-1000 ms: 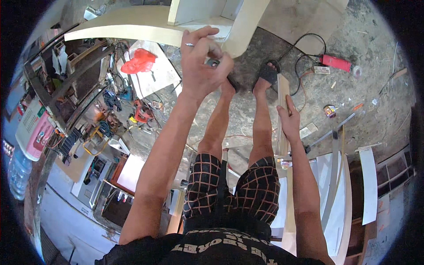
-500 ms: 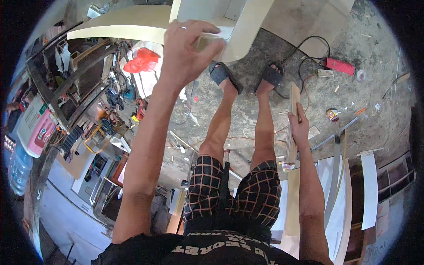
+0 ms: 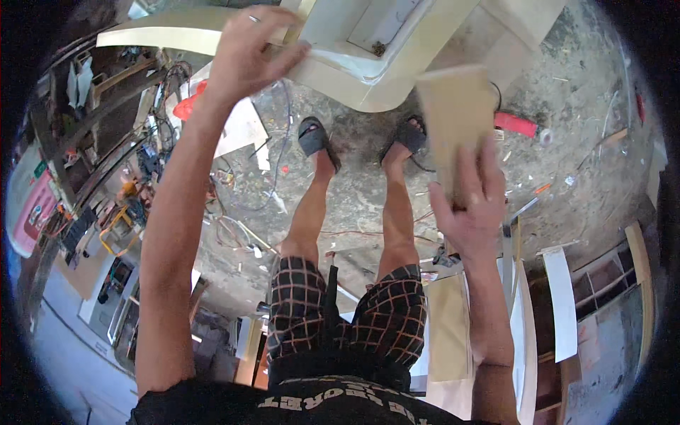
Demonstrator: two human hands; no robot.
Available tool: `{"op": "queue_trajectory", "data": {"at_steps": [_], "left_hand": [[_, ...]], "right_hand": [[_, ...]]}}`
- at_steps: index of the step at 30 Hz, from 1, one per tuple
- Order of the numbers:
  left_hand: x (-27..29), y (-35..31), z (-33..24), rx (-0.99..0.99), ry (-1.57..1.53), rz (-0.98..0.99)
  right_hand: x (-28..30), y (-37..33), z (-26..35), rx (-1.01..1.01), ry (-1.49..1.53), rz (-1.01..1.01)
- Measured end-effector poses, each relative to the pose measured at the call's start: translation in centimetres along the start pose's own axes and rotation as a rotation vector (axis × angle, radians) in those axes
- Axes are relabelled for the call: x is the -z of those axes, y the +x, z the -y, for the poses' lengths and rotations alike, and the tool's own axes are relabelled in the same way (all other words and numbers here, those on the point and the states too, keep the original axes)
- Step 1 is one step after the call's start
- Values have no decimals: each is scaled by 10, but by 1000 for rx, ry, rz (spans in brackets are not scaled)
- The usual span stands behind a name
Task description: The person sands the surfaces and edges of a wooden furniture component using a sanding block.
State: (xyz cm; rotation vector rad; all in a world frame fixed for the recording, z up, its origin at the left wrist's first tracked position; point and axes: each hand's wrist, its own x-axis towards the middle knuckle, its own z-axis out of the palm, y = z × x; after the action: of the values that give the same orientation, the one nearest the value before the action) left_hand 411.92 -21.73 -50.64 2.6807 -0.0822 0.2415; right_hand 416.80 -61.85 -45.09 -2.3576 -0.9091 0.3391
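Note:
My left hand (image 3: 258, 57) is at the upper left, thumb and fingers apart, over the edge of a cream panelled piece (image 3: 354, 92). That piece has a rounded near corner and a recessed pale middle. Whether my fingertips touch it is hard to tell. My right hand (image 3: 476, 195) grips a short flat wooden board (image 3: 453, 106), fingers along its face and thumb at its left edge. The board's far end is raised beside the rounded corner, its broad tan face toward me. A little motion blur softens the board and hand.
My sandalled feet (image 3: 400, 138) stand on a stained concrete floor (image 3: 354, 191) strewn with scraps and cables. A red tool-like block (image 3: 516, 125) lies at the right. Cluttered shelving (image 3: 64, 134) fills the left; white and tan panels (image 3: 450, 326) lean at the lower right.
My right hand has lifted the wooden board up and forward, turning it from edge-on to flat. My left hand has shifted left along the cream piece. The view has shifted slightly.

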Motion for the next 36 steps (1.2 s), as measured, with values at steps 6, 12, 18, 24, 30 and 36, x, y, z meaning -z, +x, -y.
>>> {"op": "queue_trajectory", "data": {"at_steps": [6, 12, 18, 24, 30, 36], "left_hand": [[-14, 4, -7, 165, 10, -109], [-16, 4, 0, 211, 106, -139], [-21, -3, 2, 199, 5, -157], [-24, -5, 5, 217, -55, -171], [-26, -5, 4, 177, 3, -216], [-23, -5, 6, 203, -44, -190]], "right_hand": [[-24, 30, 22, 99, -188, 156], [-45, 54, 41, 89, -338, 135], [-45, 45, 47, 46, -338, 131], [-44, 26, 40, 72, -414, 128], [-48, 42, 55, -39, -301, 178], [-23, -24, 40, -30, -292, 92]]}}
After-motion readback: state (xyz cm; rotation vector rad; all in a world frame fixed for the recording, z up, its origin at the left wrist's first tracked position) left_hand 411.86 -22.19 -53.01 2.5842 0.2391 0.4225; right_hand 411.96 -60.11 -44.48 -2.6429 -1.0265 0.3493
